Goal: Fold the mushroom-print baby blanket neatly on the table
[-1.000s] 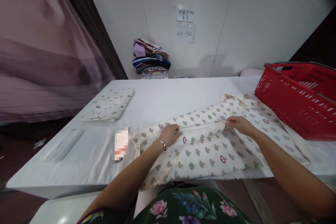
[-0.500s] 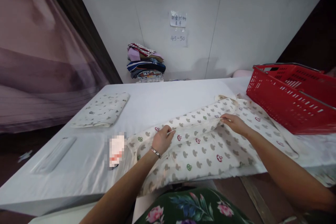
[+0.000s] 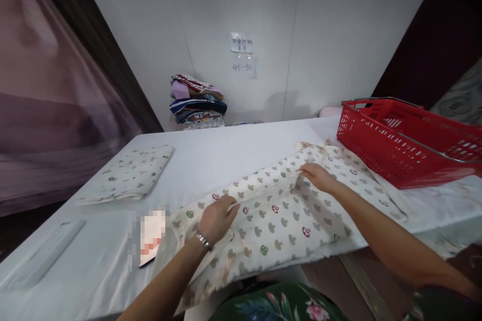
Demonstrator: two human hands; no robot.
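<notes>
A cream cloth [image 3: 280, 233] printed with grey, red and green mushrooms lies spread across the near part of the table, its front edge hanging over the side. My left hand [image 3: 217, 218], with a metal bracelet at the wrist, pinches a raised fold of it toward the left. Farther right, my right hand [image 3: 317, 176] grips the same fold between thumb and fingers. The fold is drawn out in a line between both hands. The fingertips of my left hand are partly hidden.
A folded printed cloth [image 3: 130, 173] lies at the left of the white table [image 3: 211, 160]. Before it are a long clear packet [image 3: 47, 253] and a blurred-out item [image 3: 151, 235]. A red basket [image 3: 399, 145] stands at right. Folded fabrics [image 3: 198, 103] are stacked by the wall.
The view has shifted, so most things sit farther left. Both hands keep their hold on the fold, and the cloth's lie is nearly the same.
</notes>
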